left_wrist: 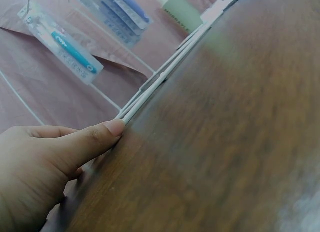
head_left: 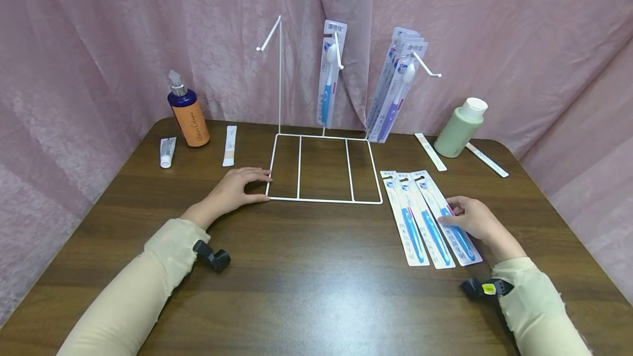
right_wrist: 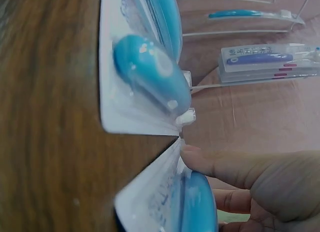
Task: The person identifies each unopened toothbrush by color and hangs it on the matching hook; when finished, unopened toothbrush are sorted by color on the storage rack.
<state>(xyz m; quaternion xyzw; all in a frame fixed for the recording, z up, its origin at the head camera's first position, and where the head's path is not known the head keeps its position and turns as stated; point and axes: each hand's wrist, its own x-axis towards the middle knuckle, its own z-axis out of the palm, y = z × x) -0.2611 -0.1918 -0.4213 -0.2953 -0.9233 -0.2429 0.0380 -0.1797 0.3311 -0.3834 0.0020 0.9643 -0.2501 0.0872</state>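
Toothbrush packs (head_left: 425, 218) on hanging duty, I'd guess: your left hand (head_left: 237, 187) pinches the white rack (head_left: 323, 200), your right hand (head_left: 472, 217) grips the rightmost pack (head_left: 462, 246) on the desk (head_left: 296, 268). Next probably needs a lift, slot toward the middle hook (head_left: 338, 51).
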